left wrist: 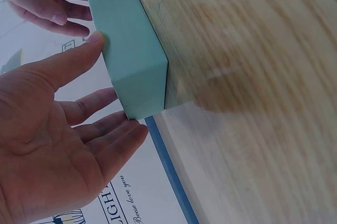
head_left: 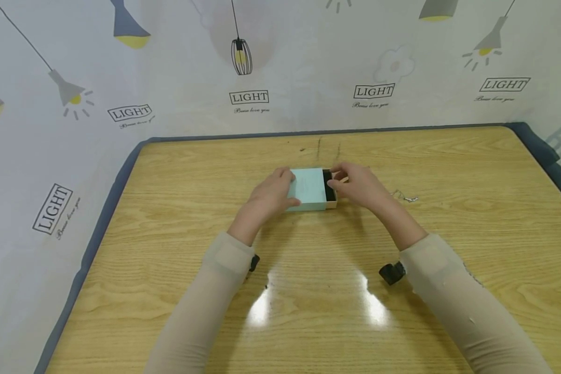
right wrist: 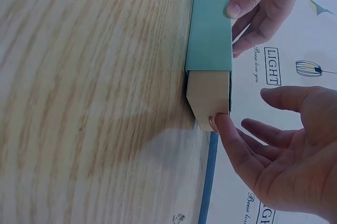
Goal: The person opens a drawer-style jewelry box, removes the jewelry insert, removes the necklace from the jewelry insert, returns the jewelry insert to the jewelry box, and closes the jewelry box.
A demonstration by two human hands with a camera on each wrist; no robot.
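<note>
A mint-green box sleeve [head_left: 308,187] lies on the wooden table, and its cream drawer [right wrist: 208,95] sticks out a little at the right end. Black lining [head_left: 328,186] shows inside the drawer. My left hand [head_left: 272,193] grips the sleeve's left end, thumb at the near top edge and fingertips at the far side. At the drawer's end is my right hand [head_left: 357,184], one fingertip touching beside a small brown loop [right wrist: 212,124]. Its other fingers are spread and relaxed above.
A thin silver chain [head_left: 404,197] lies on the table to the right of my right hand. The wooden table [head_left: 308,322] has a blue-grey edge along the wall, which carries printed lamps and LIGHT lettering. Each wrist wears a small black device [head_left: 392,272].
</note>
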